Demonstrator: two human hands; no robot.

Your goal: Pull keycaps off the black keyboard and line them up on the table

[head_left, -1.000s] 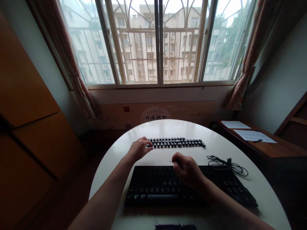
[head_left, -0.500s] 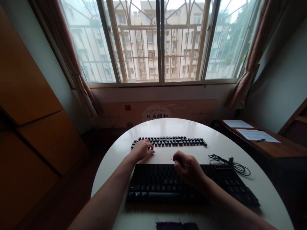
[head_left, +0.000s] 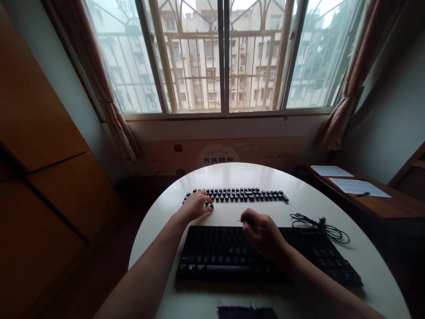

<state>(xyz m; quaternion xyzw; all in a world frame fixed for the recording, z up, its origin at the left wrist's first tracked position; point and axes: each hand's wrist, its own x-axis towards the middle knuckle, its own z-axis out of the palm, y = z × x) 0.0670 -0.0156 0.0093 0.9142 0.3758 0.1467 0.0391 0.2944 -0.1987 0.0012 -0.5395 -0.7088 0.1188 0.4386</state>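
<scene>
My left hand (head_left: pixel 196 205) rests on the white table at the left end of the rows of loose black keycaps (head_left: pixel 232 195). Its thumb and fingers are apart, beside two keycaps (head_left: pixel 209 205) set just below the rows. Over the upper edge of the black keyboard (head_left: pixel 229 269), my right hand (head_left: pixel 260 230) is closed around a small tool with thin wire sticking out, apparently a keycap puller (head_left: pixel 262 229); most of it is hidden in the fist. Keycaps are off much of the keyboard's upper part, while lower keys and the space bar are still on.
A coiled black cable (head_left: pixel 327 228) lies at the keyboard's upper right. Dark frayed cloth (head_left: pixel 247 313) is at the table's near edge. On the right, a brown wooden desk (head_left: pixel 372 204) holds papers (head_left: pixel 360 187) and a pen. A window is ahead, a wooden cabinet (head_left: pixel 43 186) left.
My left hand has drawn slightly left and its fingers have parted, so the two keycaps beside them show more clearly. My right hand keeps its grip and place. The view has shifted slightly.
</scene>
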